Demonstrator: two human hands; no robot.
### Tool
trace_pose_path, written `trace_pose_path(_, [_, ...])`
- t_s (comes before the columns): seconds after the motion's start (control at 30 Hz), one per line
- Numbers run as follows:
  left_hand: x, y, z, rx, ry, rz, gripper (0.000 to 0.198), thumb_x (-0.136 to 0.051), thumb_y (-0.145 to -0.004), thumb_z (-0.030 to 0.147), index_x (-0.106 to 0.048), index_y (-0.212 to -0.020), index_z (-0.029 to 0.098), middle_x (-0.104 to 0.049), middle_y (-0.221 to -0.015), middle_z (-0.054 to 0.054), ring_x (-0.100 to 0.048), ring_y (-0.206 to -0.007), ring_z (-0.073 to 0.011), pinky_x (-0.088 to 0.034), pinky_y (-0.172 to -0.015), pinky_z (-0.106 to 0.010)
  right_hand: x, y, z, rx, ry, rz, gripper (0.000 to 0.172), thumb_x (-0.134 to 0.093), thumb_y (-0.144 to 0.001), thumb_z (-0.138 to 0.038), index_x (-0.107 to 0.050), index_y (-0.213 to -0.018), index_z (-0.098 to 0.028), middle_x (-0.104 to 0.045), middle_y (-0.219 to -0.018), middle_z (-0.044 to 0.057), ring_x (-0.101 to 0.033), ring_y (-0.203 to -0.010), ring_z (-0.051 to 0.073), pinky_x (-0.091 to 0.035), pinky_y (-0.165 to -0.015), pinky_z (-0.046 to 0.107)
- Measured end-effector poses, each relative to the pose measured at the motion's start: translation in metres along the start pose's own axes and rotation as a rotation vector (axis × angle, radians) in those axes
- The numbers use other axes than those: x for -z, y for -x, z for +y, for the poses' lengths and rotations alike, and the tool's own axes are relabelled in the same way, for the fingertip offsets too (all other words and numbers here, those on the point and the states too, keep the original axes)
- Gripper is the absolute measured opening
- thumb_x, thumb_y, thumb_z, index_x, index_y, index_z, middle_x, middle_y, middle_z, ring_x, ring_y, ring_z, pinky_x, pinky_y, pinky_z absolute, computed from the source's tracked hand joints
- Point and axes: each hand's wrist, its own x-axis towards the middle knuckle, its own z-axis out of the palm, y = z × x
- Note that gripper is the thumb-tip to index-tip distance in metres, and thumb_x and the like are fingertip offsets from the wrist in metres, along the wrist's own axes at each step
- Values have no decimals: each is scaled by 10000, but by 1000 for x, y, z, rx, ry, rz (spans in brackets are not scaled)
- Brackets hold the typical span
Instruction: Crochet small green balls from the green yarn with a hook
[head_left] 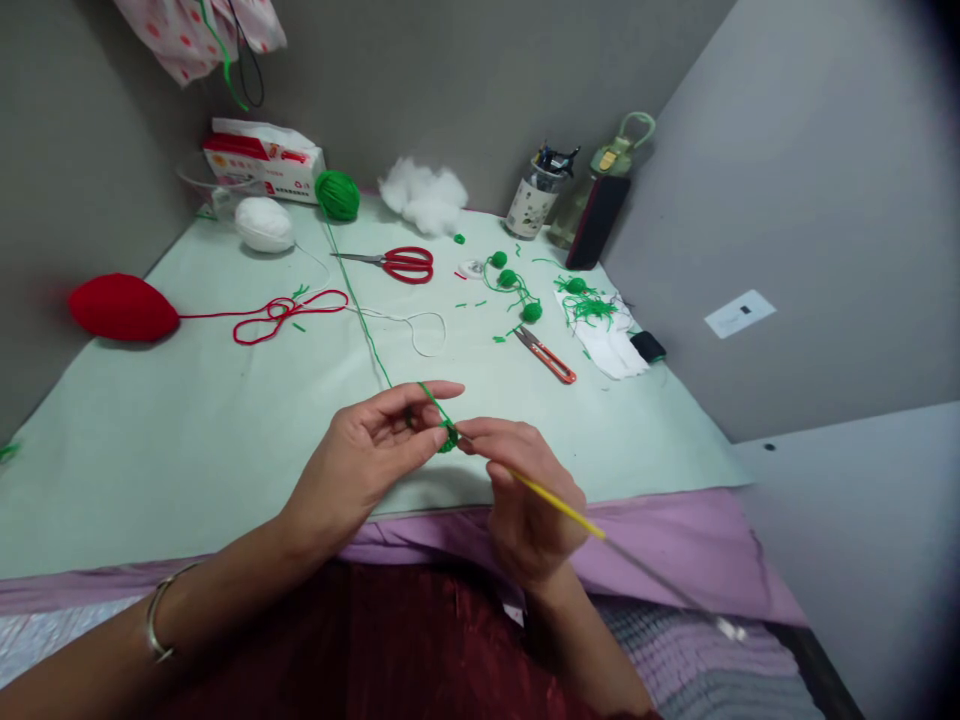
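Observation:
Between thumb and fingers, my left hand (375,435) pinches a small green crochet piece (448,438). Green yarn (367,325) runs over its raised index finger and back to a green yarn ball (337,195) at the rear of the table. My right hand (529,490) is closed around a crochet hook (559,500) with a yellow grip and a long metal shaft. The hook's tip meets the green piece, though the fingers partly hide the stitches there.
Red scissors (407,264), orange thread snips (546,355) and small green balls (532,312) lie beyond my hands. Red yarn (124,308) and white yarn (264,224) sit left. Stuffing (424,195), a pen cup (534,200), a bottle (611,160) and a tissue pack (262,160) stand behind.

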Motion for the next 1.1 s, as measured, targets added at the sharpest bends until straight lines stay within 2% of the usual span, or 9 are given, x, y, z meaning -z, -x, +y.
trace_pose_path(0.2, [-5,1,-1,2,10,24,371,-870,-756,237,-819,-1124,237,-665,-808,13,-618,-779,-143,-530,-804,-270,-1,7,1,97,295,-55,311,-595,-1001,-144,-695,-1257,-289,-761,-1077,60,-749,-950,201,-659,-765,347])
trace_pose_path(0.3, [-4,-1,-4,153,206,-64,452,-872,-771,268,-788,-1213,229,-685,-827,1,-618,-777,-137,-522,-790,-260,-4,10,3,158,428,-47,428,-674,-938,-80,-694,-1310,-290,-745,-1113,66,-735,-1027,215,-650,-832,342])
trace_pose_path(0.4, [-1,-5,-4,275,344,-106,419,-859,-784,250,-796,-1194,196,-712,-859,-25,-629,-810,-141,-515,-834,-266,-5,8,3,70,224,18,354,-611,-977,-98,-711,-1271,-268,-754,-1086,72,-734,-970,209,-648,-791,365])
trace_pose_path(0.5, [2,-6,-3,204,280,-75,410,-853,-791,231,-803,-1198,214,-688,-862,-12,-602,-816,-135,-488,-840,-257,-6,1,4,-168,-107,147,239,-544,-1022,-161,-744,-1110,-256,-737,-928,44,-703,-779,176,-617,-676,355])
trace_pose_path(0.6, [4,-4,-4,104,146,-65,393,-847,-807,245,-809,-1198,261,-662,-890,-4,-577,-849,-139,-465,-831,-249,-8,-3,4,-317,-316,183,182,-557,-1029,-234,-736,-996,-235,-696,-859,27,-653,-674,145,-577,-610,328])
trace_pose_path(0.8, [12,-2,-3,9,0,-71,307,-831,-850,275,-821,-1148,344,-615,-848,27,-521,-777,-100,-432,-717,-197,-7,-1,-1,-319,-218,224,173,-585,-1017,-217,-756,-1002,-241,-700,-826,21,-656,-689,151,-562,-629,335])
trace_pose_path(0.87, [12,-3,-2,3,-14,-85,294,-828,-853,283,-824,-1139,353,-611,-839,28,-511,-754,-97,-423,-678,-196,-5,0,-2,-338,-271,228,173,-586,-1018,-220,-757,-1002,-241,-700,-839,20,-657,-683,145,-563,-622,326])
trace_pose_path(0.97, [7,-2,-3,26,35,-123,316,-819,-857,265,-819,-1158,359,-622,-864,23,-551,-791,-108,-458,-746,-215,-7,-1,-1,-378,-423,198,167,-588,-1022,-233,-754,-1000,-241,-704,-871,19,-659,-685,134,-568,-608,301])
trace_pose_path(1.1, [0,-1,-7,89,93,-168,328,-814,-859,266,-816,-1182,322,-655,-879,3,-606,-889,-149,-480,-875,-277,-12,-3,3,-320,-380,184,174,-604,-1009,-190,-770,-1007,-241,-719,-906,27,-670,-777,142,-571,-652,288])
